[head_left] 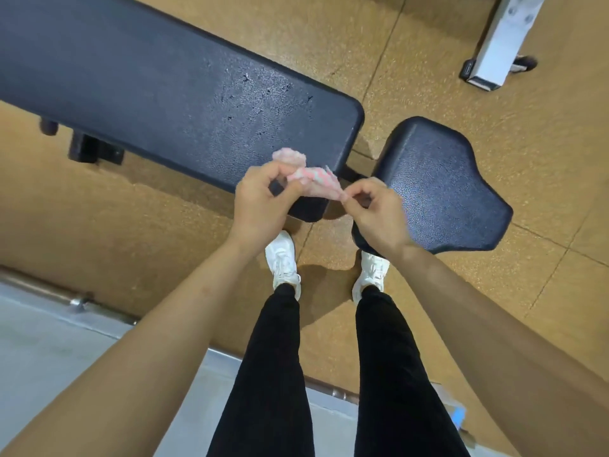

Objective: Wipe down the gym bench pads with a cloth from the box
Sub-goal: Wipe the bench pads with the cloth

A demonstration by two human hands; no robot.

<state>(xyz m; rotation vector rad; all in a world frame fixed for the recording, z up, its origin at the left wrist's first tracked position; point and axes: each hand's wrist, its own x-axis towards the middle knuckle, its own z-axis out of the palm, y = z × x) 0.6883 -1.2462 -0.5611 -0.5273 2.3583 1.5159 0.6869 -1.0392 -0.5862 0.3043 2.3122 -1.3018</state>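
Fingers [261, 174] of your left hand [260, 206] curl round one end of the pink cloth [314, 183], while your right hand [379, 219] pinches its other tip. The cloth sits bunched between them, above the near corner of the long bench pad [164, 94], beside the seat pad [438, 186]. By your right leg a cardboard box [456, 414] corner shows, its contents hidden.
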